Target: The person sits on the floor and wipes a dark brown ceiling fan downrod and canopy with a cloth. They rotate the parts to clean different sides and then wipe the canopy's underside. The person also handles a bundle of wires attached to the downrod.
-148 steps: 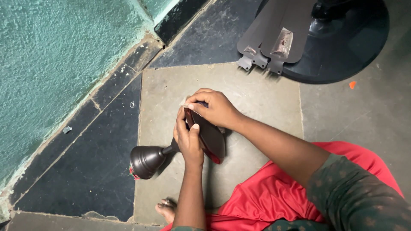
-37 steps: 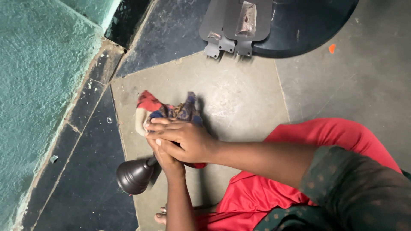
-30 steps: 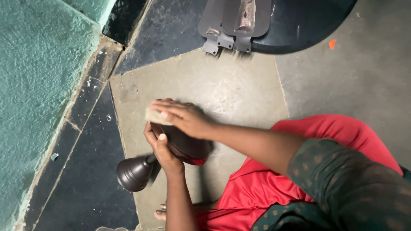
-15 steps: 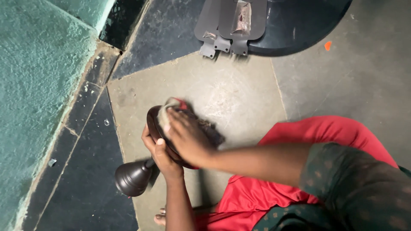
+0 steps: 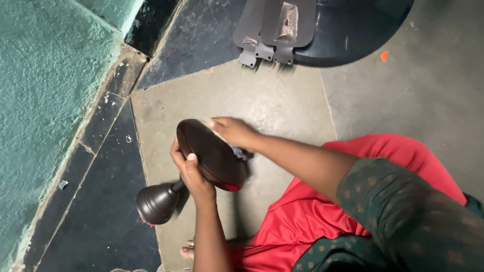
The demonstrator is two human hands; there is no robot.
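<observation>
— Fingers first: what do we see of them?

— Our left hand (image 5: 192, 174) has its fingers wrapped around the near rim of the dark brown glossy round metal dome (image 5: 214, 155), thumb pressed flat on its upper face. Our right hand (image 5: 235, 132) lies at the dome's far edge with fingers close together, pressing on a crumpled blue and pale cloth (image 5: 238, 151); only a small part of that rag shows, just right of the dome, beneath the wrist.

— Where does the dome sit?

— We hold it tilted, above the grey stone floor slab (image 5: 282, 106), near the middle of the scene. A thin rod runs from it down to the left and ends in a dark brown bell-shaped metal cup (image 5: 157, 202), which hangs over the black floor tiles (image 5: 106, 201).

— And around us?

— Far away, at the top, lie dark flat fan blades (image 5: 275, 22) with grey metal brackets, partly over a big dark round base (image 5: 353, 30). A rough teal wall (image 5: 45, 75) fills the left. Our red garment (image 5: 322, 221) covers the near right, and one bare foot (image 5: 187, 250) peeks out below.
</observation>
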